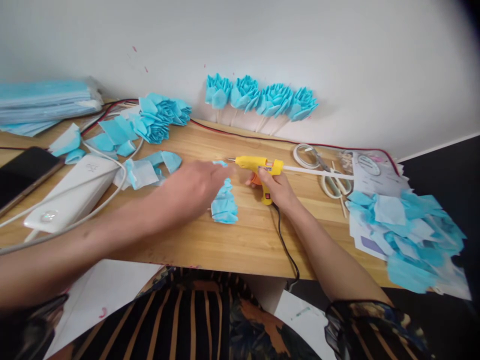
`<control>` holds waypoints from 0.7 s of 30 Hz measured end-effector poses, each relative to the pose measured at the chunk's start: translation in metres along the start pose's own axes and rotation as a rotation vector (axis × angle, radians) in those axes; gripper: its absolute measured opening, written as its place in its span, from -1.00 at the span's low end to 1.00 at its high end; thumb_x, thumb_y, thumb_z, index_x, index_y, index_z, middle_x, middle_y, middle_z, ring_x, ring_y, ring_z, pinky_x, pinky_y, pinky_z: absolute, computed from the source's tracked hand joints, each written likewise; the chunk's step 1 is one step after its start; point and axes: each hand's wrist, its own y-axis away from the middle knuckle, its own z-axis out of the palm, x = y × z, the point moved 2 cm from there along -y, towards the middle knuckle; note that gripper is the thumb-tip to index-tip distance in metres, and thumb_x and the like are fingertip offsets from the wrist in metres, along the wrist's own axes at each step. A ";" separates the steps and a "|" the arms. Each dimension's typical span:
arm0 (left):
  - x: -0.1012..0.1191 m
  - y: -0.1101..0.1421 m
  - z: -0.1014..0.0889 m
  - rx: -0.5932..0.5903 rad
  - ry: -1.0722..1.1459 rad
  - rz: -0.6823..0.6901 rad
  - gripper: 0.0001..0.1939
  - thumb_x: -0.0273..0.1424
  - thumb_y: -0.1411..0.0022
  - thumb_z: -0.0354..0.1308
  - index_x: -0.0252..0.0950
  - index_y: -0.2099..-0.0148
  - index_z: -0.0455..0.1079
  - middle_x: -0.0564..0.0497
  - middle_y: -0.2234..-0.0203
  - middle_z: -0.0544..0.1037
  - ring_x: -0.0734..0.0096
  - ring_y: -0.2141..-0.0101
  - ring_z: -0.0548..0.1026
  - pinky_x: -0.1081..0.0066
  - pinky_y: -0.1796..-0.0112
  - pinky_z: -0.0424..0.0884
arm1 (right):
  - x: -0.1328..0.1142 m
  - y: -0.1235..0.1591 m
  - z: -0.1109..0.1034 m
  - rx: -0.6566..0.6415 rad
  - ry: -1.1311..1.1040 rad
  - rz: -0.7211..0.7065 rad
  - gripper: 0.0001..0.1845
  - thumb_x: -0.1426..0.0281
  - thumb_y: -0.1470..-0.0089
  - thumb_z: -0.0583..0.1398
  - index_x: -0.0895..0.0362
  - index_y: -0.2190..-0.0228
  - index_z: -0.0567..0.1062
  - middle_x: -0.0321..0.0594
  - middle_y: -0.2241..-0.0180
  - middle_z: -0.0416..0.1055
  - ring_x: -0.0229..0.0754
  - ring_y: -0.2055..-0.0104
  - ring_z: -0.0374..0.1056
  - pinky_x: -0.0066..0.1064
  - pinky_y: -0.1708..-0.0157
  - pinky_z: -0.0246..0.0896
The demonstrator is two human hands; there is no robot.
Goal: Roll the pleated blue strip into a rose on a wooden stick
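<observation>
In my right hand (275, 187) is a yellow hot glue gun (255, 164), its nozzle pointing left and a long white glue stick (317, 172) sticking out of its back. My left hand (198, 185) is blurred by motion just left of the nozzle, its fingers pressed together. A small bit of light blue petal (220, 163) shows at those fingertips; most of it is hidden behind them. Below, between the two hands, a partly made blue flower (225, 205) lies on the wooden table (247, 250).
Several finished blue flowers (275, 100) on sticks lean against the wall; more flowers (157, 117) lie at left. Blue cut pieces (412, 230) pile up at right, near scissors (333, 182) and a tape roll (305, 156). A white power bank (71, 192) and phone (26, 175) lie left.
</observation>
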 end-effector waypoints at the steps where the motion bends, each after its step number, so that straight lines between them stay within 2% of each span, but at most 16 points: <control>1: 0.010 0.017 -0.002 0.000 -0.044 0.055 -0.54 -0.43 -0.47 -0.15 -0.22 -0.22 0.47 -0.19 0.01 0.65 0.04 0.05 0.61 0.06 -0.02 0.54 | -0.001 0.000 0.000 -0.004 0.003 -0.008 -0.30 -0.30 -0.13 0.16 0.10 0.42 0.60 -0.13 0.33 0.61 -0.14 0.31 0.46 -0.33 0.23 0.42; 3: 0.024 0.053 -0.002 0.050 -0.034 0.155 -0.43 -0.46 -0.45 -0.13 -0.04 -0.41 0.29 -0.12 -0.10 0.62 0.11 -0.04 0.59 0.14 -0.02 0.56 | -0.003 0.000 0.000 -0.003 0.002 -0.014 -0.30 -0.30 -0.13 0.16 0.10 0.43 0.59 -0.12 0.32 0.61 -0.15 0.30 0.47 -0.33 0.20 0.41; 5: 0.027 0.082 0.003 0.107 0.022 0.166 -0.30 -0.52 -0.43 -0.15 0.08 -0.52 0.07 -0.06 -0.09 0.63 0.16 -0.05 0.60 0.16 0.01 0.59 | -0.004 0.000 0.001 0.001 -0.004 -0.021 -0.30 -0.29 -0.14 0.16 0.11 0.42 0.59 -0.12 0.31 0.62 -0.16 0.30 0.47 -0.34 0.20 0.41; 6: 0.027 0.094 0.006 0.144 0.052 0.158 -0.26 -0.55 -0.42 -0.16 0.09 -0.54 0.02 -0.06 -0.05 0.65 0.17 0.00 0.62 0.17 0.05 0.60 | -0.004 0.000 0.002 0.001 -0.005 -0.023 -0.31 -0.28 -0.15 0.16 0.11 0.41 0.59 -0.12 0.31 0.62 -0.16 0.30 0.47 -0.35 0.21 0.40; 7: 0.024 0.103 0.011 0.122 0.065 0.119 -0.25 -0.55 -0.42 -0.13 0.09 -0.54 0.01 -0.07 -0.04 0.65 0.17 0.02 0.63 0.18 0.06 0.60 | -0.003 0.000 0.002 -0.001 -0.002 -0.024 -0.31 -0.28 -0.15 0.16 0.11 0.41 0.59 -0.12 0.31 0.62 -0.16 0.29 0.47 -0.35 0.22 0.40; 10: 0.014 0.119 0.023 0.225 0.065 0.003 -0.41 -0.51 -0.45 -0.05 0.01 -0.43 0.28 -0.10 0.04 0.67 0.17 0.08 0.63 0.19 0.09 0.58 | -0.001 -0.001 0.005 -0.009 0.007 -0.024 -0.31 -0.27 -0.17 0.15 0.11 0.40 0.60 -0.12 0.31 0.62 -0.14 0.28 0.48 -0.34 0.23 0.41; 13: 0.002 0.127 0.029 0.352 0.018 -0.065 -0.67 -0.49 -0.47 0.03 -0.18 -0.17 0.48 -0.14 0.07 0.64 0.17 0.09 0.60 0.19 0.07 0.53 | -0.002 -0.001 0.005 0.017 0.005 -0.019 -0.33 -0.25 -0.18 0.15 0.10 0.39 0.61 -0.11 0.28 0.62 -0.11 0.26 0.49 -0.35 0.30 0.39; 15: -0.005 0.130 0.029 0.397 -0.038 -0.096 -0.78 -0.45 -0.48 0.07 -0.25 -0.07 0.49 -0.14 0.08 0.62 0.16 0.11 0.59 0.18 0.08 0.49 | -0.004 -0.001 0.004 0.055 -0.003 0.012 -0.32 -0.27 -0.17 0.15 0.09 0.36 0.62 -0.09 0.22 0.63 -0.10 0.25 0.50 -0.38 0.40 0.35; 17: -0.012 0.132 0.030 0.405 -0.094 -0.117 -0.80 -0.41 -0.50 0.07 -0.27 -0.05 0.48 -0.14 0.08 0.60 0.13 0.12 0.57 0.17 0.10 0.45 | -0.007 0.000 0.002 0.089 -0.036 0.069 -0.30 -0.30 -0.12 0.16 0.09 0.34 0.62 -0.09 0.22 0.63 -0.11 0.28 0.49 -0.40 0.47 0.29; 19: -0.019 0.133 0.032 0.398 -0.123 -0.118 -0.79 -0.38 -0.51 0.05 -0.27 -0.05 0.47 -0.13 0.09 0.60 0.10 0.12 0.57 0.15 0.11 0.43 | -0.010 -0.001 -0.001 0.101 -0.092 0.147 -0.26 -0.35 -0.05 0.18 0.10 0.36 0.62 -0.13 0.36 0.58 -0.18 0.40 0.42 -0.42 0.52 0.22; 21: -0.023 0.132 0.034 0.400 -0.129 -0.120 -0.80 -0.37 -0.52 0.04 -0.25 -0.04 0.47 -0.12 0.10 0.61 0.09 0.13 0.57 0.14 0.12 0.41 | -0.014 -0.002 -0.005 0.099 -0.148 0.222 -0.23 -0.38 0.02 0.21 0.12 0.40 0.60 -0.22 0.54 0.44 -0.25 0.53 0.28 -0.42 0.57 0.13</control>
